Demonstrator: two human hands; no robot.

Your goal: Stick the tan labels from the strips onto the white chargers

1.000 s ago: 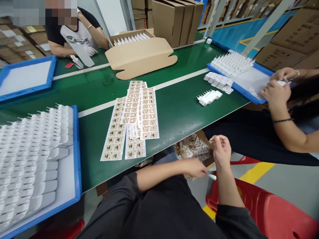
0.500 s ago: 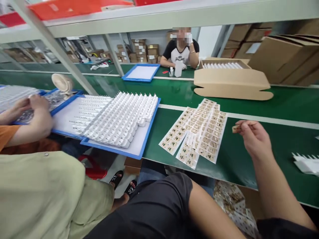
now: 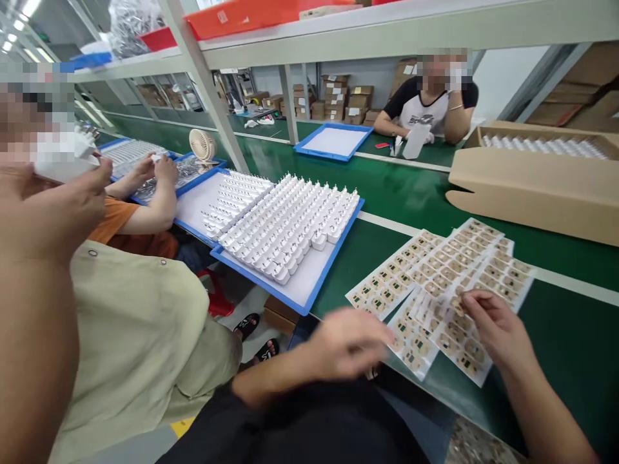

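Observation:
My right hand [image 3: 500, 328] is over the right side of the fanned sheets of tan pieces [image 3: 401, 277], thumb and forefinger pinched on a small tan piece [image 3: 457, 303]. Whether that piece is a sticker or a pad I cannot tell. My left hand [image 3: 351, 341] is smeared by motion at the table's front edge, near the lower left corner of the sheets; its grip is unclear. Left of the sheets, rows of white plastic housings with pins [image 3: 290, 225] fill much of a blue-rimmed tray [image 3: 302, 303].
A co-worker's hand [image 3: 68, 206] holds a white part at far left; another person's hands [image 3: 159, 169] work beside a small fan [image 3: 202, 147]. Across the table sits a person [image 3: 425, 109]. An open cardboard box [image 3: 532, 187] stands at right, and a metal shelf beam [image 3: 387, 42] crosses above.
My view has swung left. My right hand has moved from right of the sheets to over them, still pinching the tan piece. My left hand has come into view.

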